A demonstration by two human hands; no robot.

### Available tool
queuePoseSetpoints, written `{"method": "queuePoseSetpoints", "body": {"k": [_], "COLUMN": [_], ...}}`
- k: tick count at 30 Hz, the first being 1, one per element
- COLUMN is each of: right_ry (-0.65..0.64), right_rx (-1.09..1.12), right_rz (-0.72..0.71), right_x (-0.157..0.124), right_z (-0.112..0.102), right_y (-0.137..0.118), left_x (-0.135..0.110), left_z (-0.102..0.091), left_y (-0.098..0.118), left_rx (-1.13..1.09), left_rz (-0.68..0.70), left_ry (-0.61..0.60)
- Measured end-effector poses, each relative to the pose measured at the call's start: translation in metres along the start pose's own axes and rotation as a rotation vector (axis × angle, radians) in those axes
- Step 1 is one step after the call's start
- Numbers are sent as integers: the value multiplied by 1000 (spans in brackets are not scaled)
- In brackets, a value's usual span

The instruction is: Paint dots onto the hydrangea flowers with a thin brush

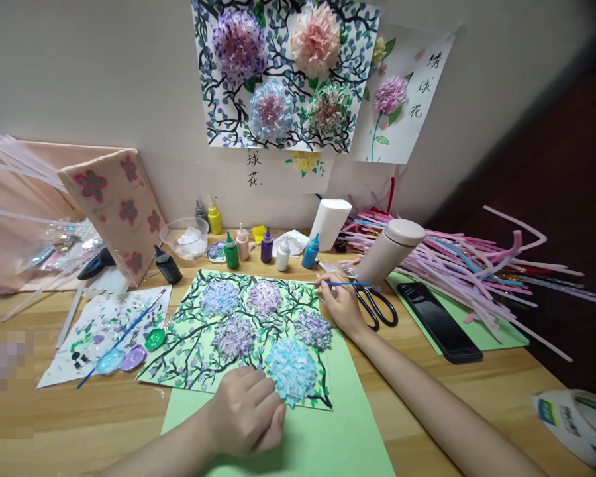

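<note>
My right hand [342, 301] is closed on a slim blue paintbrush [350, 284], its tip close to the upper right corner of a pale green painting [179, 354]. Black branches, small purple and green dabs and several puffy paper flowers cover that painting. Nearest my left hand [248, 411] is the light blue paper flower [291, 370]. The left hand is curled into a fist at the painting's lower edge, and no object shows in it. Under the painting lies a plain green sheet [338, 437].
Paint bottles, among them a green bottle [232, 252], line the back. Black-handled scissors [385, 308], a beige tumbler [390, 252] and a phone [440, 321] stand or lie right. Left are a paint-stained paper [87, 331], paint spoons [133, 358] and another brush [139, 323].
</note>
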State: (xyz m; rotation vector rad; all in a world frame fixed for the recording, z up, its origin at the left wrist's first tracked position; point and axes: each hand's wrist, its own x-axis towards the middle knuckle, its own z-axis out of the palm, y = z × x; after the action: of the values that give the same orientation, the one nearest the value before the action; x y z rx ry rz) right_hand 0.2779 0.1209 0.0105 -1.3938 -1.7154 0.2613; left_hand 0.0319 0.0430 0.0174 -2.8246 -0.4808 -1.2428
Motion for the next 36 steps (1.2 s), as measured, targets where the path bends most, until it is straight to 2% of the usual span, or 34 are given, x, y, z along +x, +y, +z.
{"method": "queuePoseSetpoints", "body": {"k": [15,25,30,33,36], "right_ry": [12,-26,-37,-4,59], "right_rx": [13,16,125,183,218], "right_rz": [31,16,20,36,37], "right_x": [-1,-2,-3,-9,-14], "right_z": [1,0,-1,-4,-4], "right_y": [0,-1,3,3,-10], "left_x": [2,2,-1,-3,-5], "left_z": [-2,-1,3,7,12], "left_y": [-1,-1,-2,-2,-1], "left_rx": [7,8,-3,35,79], "left_rz": [-2,-19,-79,-106,-110], "left_ry": [13,43,59,10,-98]}}
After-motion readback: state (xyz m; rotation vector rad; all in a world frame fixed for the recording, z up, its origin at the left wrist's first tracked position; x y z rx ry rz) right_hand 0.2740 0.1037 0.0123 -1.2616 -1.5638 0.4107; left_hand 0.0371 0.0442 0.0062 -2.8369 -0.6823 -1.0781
